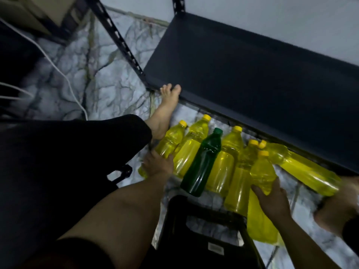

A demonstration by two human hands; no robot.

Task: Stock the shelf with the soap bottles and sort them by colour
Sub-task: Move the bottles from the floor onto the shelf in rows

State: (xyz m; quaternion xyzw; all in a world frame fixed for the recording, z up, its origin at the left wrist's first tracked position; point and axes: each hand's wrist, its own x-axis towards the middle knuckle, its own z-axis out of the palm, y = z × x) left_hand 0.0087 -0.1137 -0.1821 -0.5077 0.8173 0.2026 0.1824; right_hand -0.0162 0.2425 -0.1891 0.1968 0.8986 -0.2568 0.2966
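Several yellow soap bottles with yellow caps lie side by side on the marble floor in front of a dark shelf (252, 78). One dark green bottle (204, 164) lies on top of them near the middle. My left hand (158, 165) grips the leftmost yellow bottle (169, 141) low on its body. My right hand (271, 199) holds another yellow bottle (262, 171) from below, lifted a little above the row. A further yellow bottle (303, 167) lies crosswise at the right, partly under the shelf's front edge.
A black plastic crate (204, 230) stands close in front of me, between my arms. My bare left foot (167, 109) touches the shelf corner post; my right foot (338, 206) is at the right edge. White cables (64, 74) cross the marble floor at the left.
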